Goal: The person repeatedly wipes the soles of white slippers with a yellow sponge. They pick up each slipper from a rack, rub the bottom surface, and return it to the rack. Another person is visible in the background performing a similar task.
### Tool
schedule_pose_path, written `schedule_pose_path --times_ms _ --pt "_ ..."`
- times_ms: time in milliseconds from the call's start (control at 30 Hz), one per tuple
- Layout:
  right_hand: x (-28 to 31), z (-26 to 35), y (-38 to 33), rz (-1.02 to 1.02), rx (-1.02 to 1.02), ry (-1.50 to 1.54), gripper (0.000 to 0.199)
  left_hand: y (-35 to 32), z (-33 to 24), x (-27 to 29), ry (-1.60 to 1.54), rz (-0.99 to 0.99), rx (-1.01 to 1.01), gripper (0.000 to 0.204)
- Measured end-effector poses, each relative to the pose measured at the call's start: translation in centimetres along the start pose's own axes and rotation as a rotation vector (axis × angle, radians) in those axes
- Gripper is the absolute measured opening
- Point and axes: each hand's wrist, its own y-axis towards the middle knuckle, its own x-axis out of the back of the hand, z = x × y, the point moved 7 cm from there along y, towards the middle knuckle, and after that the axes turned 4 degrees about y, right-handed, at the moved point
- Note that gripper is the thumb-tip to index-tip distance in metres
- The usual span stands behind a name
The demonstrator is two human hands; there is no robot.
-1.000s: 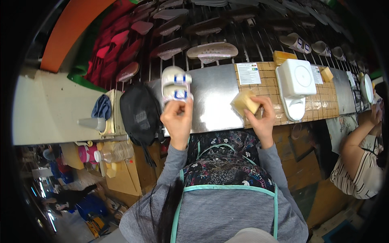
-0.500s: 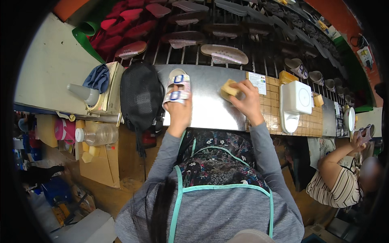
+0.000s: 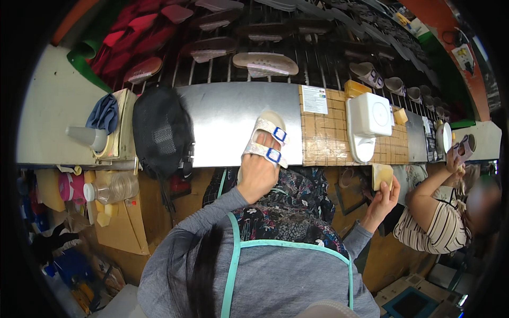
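Note:
My left hand (image 3: 259, 176) holds a light two-strap sandal (image 3: 272, 127) with blue buckles, its fingers pushed in under the straps. The sandal tilts over the front part of the metal worktop (image 3: 217, 116). Off to the right, just past the table's front edge, my right hand (image 3: 383, 201) grips a yellow sponge (image 3: 382, 176) between thumb and fingers. The sponge is held upright, well apart from the sandal.
A black bag (image 3: 161, 127) lies left of the metal top. To the right stand a white plastic dispenser (image 3: 369, 124) and a taped cardboard sheet (image 3: 323, 135). Behind, a rod rack carries several soles (image 3: 265, 63). At far right a co-worker's hand (image 3: 455, 161) holds another sandal (image 3: 465, 147).
My left hand has brought the sandal to the right and turned it. My right hand has moved right and toward me with the sponge, off the worktop. The view has shifted slightly.

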Motion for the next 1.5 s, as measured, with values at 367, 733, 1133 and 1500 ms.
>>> schedule_pose_path --times_ms 367,733,1133,1500 --pt "0.9 -0.1 0.6 -0.112 0.154 -0.227 0.033 -2.0 1.9 0.9 0.112 -0.054 0.074 0.045" --pt "1.3 0.3 -0.3 -0.08 0.199 -0.225 0.034 -0.4 -0.6 0.6 0.086 -0.001 -0.087 0.041" --pt "3.9 0.7 -0.5 -0.155 0.194 -0.231 0.034 1.4 -2.6 -1.1 -0.048 0.001 -0.151 0.046" --pt "1.7 0.6 0.0 -0.175 0.353 -0.649 0.032 1.4 -1.0 1.3 -0.035 -0.325 -0.083 0.021"
